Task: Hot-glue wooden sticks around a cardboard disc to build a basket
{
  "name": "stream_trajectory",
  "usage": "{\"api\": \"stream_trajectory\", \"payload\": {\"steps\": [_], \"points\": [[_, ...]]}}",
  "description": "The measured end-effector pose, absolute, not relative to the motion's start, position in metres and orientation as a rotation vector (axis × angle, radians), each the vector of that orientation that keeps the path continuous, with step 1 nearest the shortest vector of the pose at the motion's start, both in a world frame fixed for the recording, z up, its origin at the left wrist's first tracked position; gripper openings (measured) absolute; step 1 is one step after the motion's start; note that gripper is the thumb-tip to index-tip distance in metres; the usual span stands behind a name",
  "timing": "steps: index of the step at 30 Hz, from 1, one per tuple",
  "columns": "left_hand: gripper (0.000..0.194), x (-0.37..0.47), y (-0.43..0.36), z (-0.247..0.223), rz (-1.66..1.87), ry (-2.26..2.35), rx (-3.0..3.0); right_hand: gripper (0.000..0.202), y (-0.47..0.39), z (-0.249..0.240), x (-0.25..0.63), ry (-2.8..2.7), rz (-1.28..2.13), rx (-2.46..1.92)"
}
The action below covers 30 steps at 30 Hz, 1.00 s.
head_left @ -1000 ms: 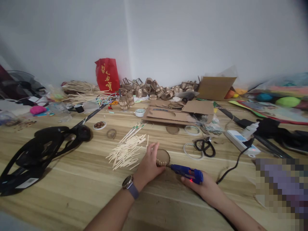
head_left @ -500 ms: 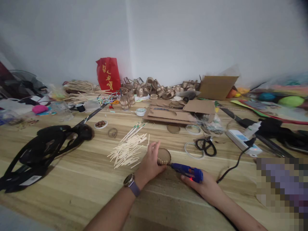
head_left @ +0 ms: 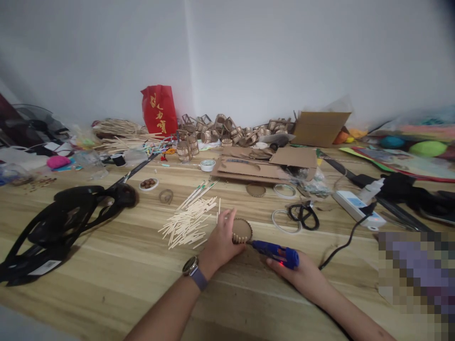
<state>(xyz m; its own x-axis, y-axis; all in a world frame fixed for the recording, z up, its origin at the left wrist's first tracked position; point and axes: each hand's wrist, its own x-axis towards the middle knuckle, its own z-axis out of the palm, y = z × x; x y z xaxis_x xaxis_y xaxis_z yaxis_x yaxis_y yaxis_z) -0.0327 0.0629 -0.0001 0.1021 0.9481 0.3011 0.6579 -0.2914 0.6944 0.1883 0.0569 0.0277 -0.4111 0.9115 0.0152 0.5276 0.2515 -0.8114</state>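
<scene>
Left grip (head_left: 219, 241) part-closed on cardboard disc (head_left: 243, 228) at its right, apparently for steadiness. Glue gun (head_left: 276, 254) held in closed right grip (head_left: 301, 276), pointed leftward at disc edge. Sticks (head_left: 190, 219) laid left of left grip, presumably for easy reach.

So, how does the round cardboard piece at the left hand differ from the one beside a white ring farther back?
The left hand holds the near piece; no hand touches the far piece. Short sticks line part of the near piece's edge; none show on the far piece. The tip of the glue gun is beside the near piece, away from the far piece. Both are round and brown.
</scene>
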Motion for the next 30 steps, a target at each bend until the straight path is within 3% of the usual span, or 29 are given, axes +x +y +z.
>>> {"api": "stream_trajectory", "payload": {"steps": [18,26,28,30], "points": [[0.1,-0.033,0.064,0.0,1.032,1.568,2.009,0.041,0.06,0.024,0.194,-1.792,1.111,-1.363],[0.11,-0.037,0.063,0.002,0.96,1.549,2.059,0.033,0.081,0.028,0.227,-1.02,1.622,-1.525],[0.102,-0.04,0.062,0.008,1.002,1.539,2.153,0.032,0.086,0.032,0.236,-0.99,1.72,-1.448],[0.071,-0.047,0.061,0.017,1.104,1.664,2.206,0.032,0.09,0.036,0.243,-1.007,1.725,-1.4]]}}
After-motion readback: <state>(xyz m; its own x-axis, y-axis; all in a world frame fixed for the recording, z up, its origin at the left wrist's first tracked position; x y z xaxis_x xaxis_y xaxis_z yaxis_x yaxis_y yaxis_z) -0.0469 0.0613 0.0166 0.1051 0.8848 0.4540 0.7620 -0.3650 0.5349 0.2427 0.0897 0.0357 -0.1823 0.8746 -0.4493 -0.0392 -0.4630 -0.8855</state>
